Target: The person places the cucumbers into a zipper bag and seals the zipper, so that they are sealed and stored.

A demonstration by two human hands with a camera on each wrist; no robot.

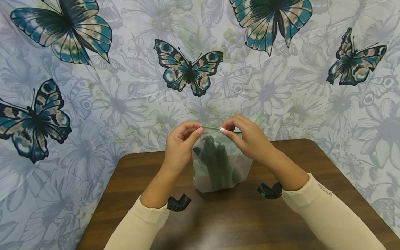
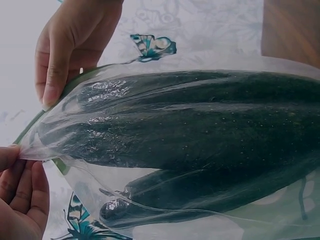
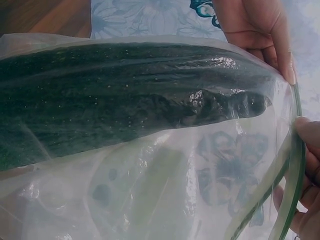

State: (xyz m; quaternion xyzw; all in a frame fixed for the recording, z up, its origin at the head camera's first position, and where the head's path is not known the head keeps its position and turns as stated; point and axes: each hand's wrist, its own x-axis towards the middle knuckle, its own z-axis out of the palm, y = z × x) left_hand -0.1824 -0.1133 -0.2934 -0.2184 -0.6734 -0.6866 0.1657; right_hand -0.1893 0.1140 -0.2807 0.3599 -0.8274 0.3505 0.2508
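A see-through zip bag with a green strip along its mouth stands upright on the table. Inside lie several dark green, speckled vegetables that look like cucumbers. My left hand pinches the left end of the bag's mouth between thumb and fingertips. With thumb and index finger, my right hand pinches a small white slider on the green strip. In the right wrist view, the right hand is partly cut off by the frame edge.
A dark brown wooden table lies beneath the bag. Behind it hangs a pale cloth printed with flowers and butterflies. A black camera mount sits at the left wrist, and another mount at the right.
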